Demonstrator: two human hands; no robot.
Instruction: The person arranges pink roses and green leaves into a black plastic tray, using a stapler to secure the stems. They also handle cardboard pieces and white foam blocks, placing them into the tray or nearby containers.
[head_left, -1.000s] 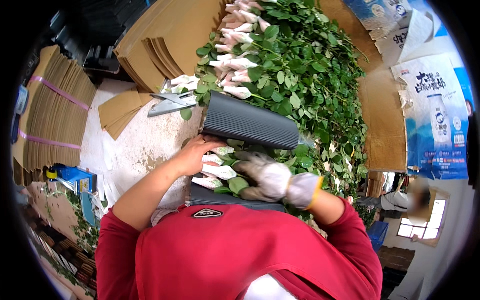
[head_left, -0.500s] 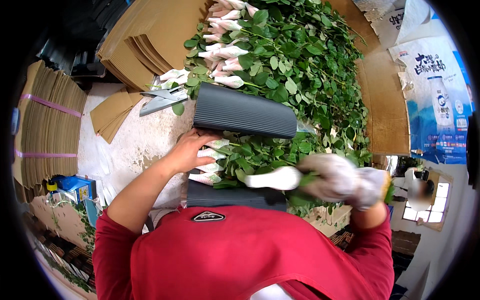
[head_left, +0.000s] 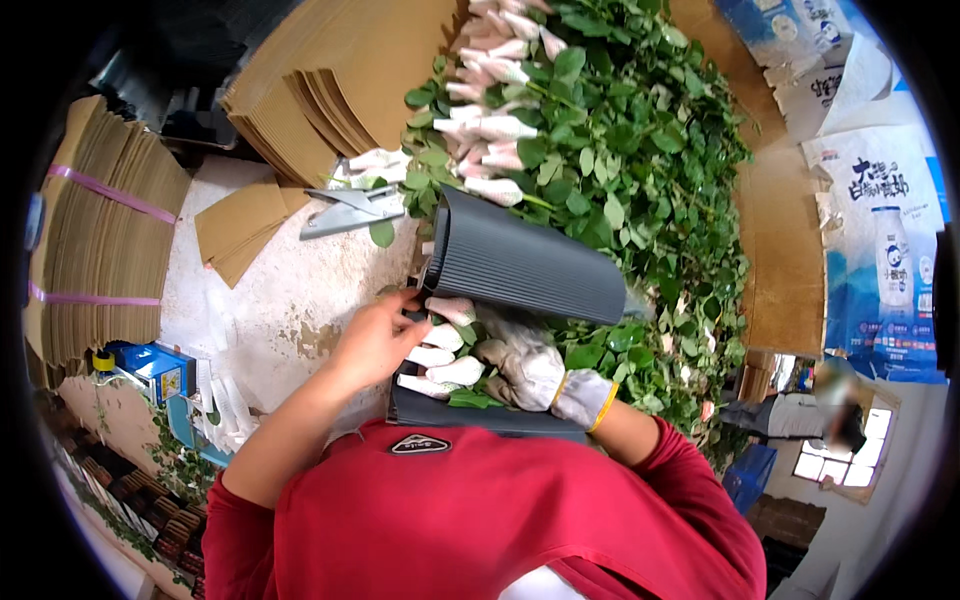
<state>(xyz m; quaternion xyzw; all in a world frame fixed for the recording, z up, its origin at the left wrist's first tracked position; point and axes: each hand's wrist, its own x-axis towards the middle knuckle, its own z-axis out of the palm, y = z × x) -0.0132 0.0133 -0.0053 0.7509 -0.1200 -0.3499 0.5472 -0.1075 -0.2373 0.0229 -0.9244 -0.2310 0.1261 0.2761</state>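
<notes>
Several rosebuds in white net sleeves (head_left: 432, 357) lie close together before me, heads to the left, between two dark grey ribbed sheets. The upper ribbed sheet (head_left: 530, 255) is folded back in a curve; the lower sheet (head_left: 485, 412) shows along my apron. My left hand (head_left: 370, 340) is bare, its fingers curled at the upper sheet's left edge beside the top bud; what they pinch is hidden. Just right of the buds, my right hand (head_left: 535, 370), in a pale work glove, closes around the stem of a netted rose (head_left: 455, 372) low in the bunch.
A large heap of leafy roses (head_left: 640, 160) with netted heads fills the far side. To the left lie a grey metal stapler (head_left: 350, 212), loose cardboard pieces (head_left: 240, 225) and a strapped cardboard stack (head_left: 105, 240). More cardboard sheets (head_left: 300, 90) stand behind. A blue box (head_left: 150, 370) sits at far left.
My right hand has moved left with a netted rose, bringing it down among the other buds. My left hand's spread fingers have curled in at the sheet's edge. The view has shifted slightly.
</notes>
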